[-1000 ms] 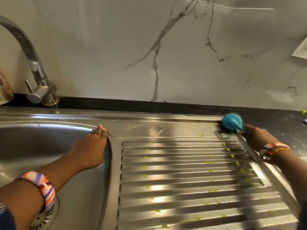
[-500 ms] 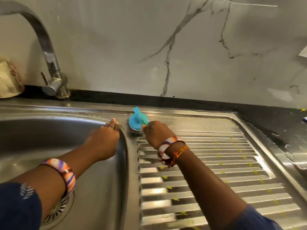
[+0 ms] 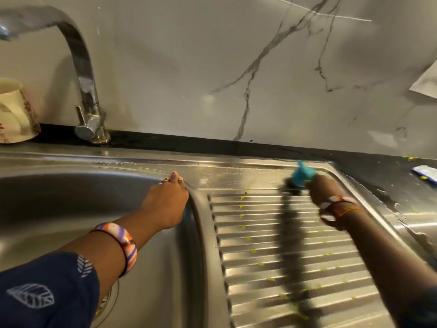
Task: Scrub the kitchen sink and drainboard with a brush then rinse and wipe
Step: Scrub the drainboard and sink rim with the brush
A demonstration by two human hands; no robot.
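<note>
A steel sink bowl lies at the left, with a ribbed steel drainboard to its right. Small yellow-green specks dot the ribs. My right hand grips a blue-topped scrub brush, whose dark bristles press on the flat strip at the drainboard's far right corner. My left hand rests on the sink's rim at the bowl's far right corner, fingers straight. The drain strainer is partly hidden by my left sleeve.
A curved chrome tap stands behind the bowl. A cream patterned cup sits at the far left. A marble wall rises behind a black counter strip. A small blue-white packet lies on the wet counter at right.
My right hand has swept the brush along the drainboard's back edge, from the far right to beside the bowl and back to the right. The left hand has stayed on the rim.
</note>
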